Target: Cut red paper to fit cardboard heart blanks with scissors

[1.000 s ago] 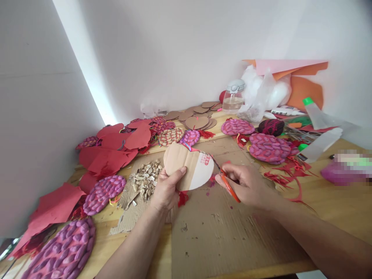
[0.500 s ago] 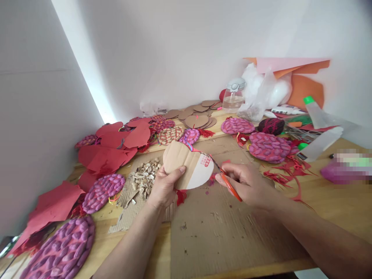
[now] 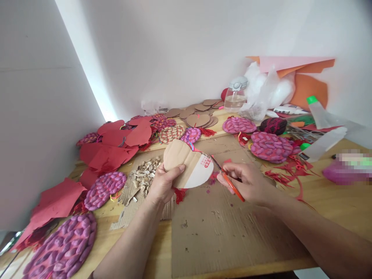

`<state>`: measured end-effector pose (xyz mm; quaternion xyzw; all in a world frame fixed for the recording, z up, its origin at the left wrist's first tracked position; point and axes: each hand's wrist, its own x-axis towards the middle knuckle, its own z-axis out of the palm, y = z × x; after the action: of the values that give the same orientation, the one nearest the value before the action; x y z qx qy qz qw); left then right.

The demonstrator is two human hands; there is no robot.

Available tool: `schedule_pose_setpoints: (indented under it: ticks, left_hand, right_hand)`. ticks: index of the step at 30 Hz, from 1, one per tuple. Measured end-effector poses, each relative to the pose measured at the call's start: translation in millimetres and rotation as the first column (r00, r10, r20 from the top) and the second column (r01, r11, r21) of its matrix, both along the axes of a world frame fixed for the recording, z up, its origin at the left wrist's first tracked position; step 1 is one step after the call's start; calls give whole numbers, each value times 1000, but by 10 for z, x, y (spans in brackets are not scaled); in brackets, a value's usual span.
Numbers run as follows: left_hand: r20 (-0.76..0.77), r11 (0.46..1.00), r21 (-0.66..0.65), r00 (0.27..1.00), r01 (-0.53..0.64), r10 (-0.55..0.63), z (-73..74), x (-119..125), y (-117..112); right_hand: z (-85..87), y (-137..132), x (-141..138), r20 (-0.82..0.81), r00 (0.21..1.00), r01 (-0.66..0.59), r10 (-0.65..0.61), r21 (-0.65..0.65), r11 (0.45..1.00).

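Note:
My left hand (image 3: 167, 180) grips a heart-shaped piece of cardboard (image 3: 186, 166) by its lower left side, thumb on top. The piece is brown with a white printed patch at its right. In my right hand (image 3: 244, 182) is a pair of scissors (image 3: 232, 186) with orange-red handles, its dark blades at the right edge of the cardboard heart. Whether the blades touch the cardboard is hard to see. A red tassel (image 3: 180, 195) shows beneath the piece. Under both hands lies a flat cardboard sheet (image 3: 221, 232).
Pale shells (image 3: 143, 174) are piled left of my left hand. Red paper pieces (image 3: 116, 151) and purple-studded discs (image 3: 59, 248) cover the left side. Cut cardboard shapes (image 3: 199, 120) lie at the back, near a water bottle (image 3: 236, 95). Red scraps (image 3: 287, 168) lie to the right.
The view has shifted very slightly. Both hands keep their hold on the cardboard heart and the scissors, with barely any movement between them.

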<state>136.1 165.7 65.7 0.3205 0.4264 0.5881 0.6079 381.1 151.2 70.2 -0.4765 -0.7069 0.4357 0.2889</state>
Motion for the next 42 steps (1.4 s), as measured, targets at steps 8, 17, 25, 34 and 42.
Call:
schedule_pose_setpoints:
  ticks: [8, 17, 25, 34, 42]
  left_hand:
    - [-18, 1000, -19, 1000, -4, 3, -14, 3, -5]
    - [-20, 998, -49, 999, -28, 27, 52, 37, -16]
    - [-22, 999, -38, 999, -25, 24, 46, 34, -13]
    - [-30, 1000, -25, 999, -13, 12, 33, 24, -9]
    - [-30, 1000, -1, 999, 13, -13, 9, -7, -2]
  right_hand:
    - [73, -10, -20, 11, 1000, -19, 20, -43, 999]
    - [96, -25, -17, -20, 999, -39, 38, -52, 998]
    - [127, -39, -36, -101, 993, -79, 67, -113, 990]
    - [128, -30, -48, -128, 989, -91, 76, -115, 989]
    - [81, -44, -19, -70, 996, -56, 50, -94, 994]
